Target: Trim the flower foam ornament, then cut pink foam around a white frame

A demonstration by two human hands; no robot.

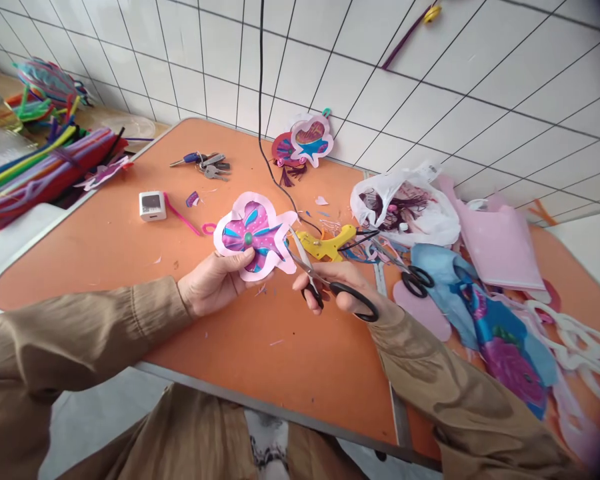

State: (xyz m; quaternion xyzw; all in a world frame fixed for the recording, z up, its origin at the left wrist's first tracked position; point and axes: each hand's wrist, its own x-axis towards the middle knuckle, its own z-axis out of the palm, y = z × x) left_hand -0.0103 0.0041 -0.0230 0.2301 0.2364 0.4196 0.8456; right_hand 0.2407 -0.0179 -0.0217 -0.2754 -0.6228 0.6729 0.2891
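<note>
My left hand pinches a fish-shaped ornament above the table, thumb on its front. The ornament has a pale pink border, a pink and blue patterned middle and a green bead at the centre; a pink loop sticks out at its left. In my right hand is a pair of scissors with black handles. Their blades are apart and reach the ornament's tail at its right edge. Just behind the blades lies a yellow glue gun.
Keys and a white charger cube lie on the orange table. Finished-looking ornaments rest by the tiled wall. A white plastic bag, second scissors and fabric pieces crowd the right; pipe cleaners fill the left.
</note>
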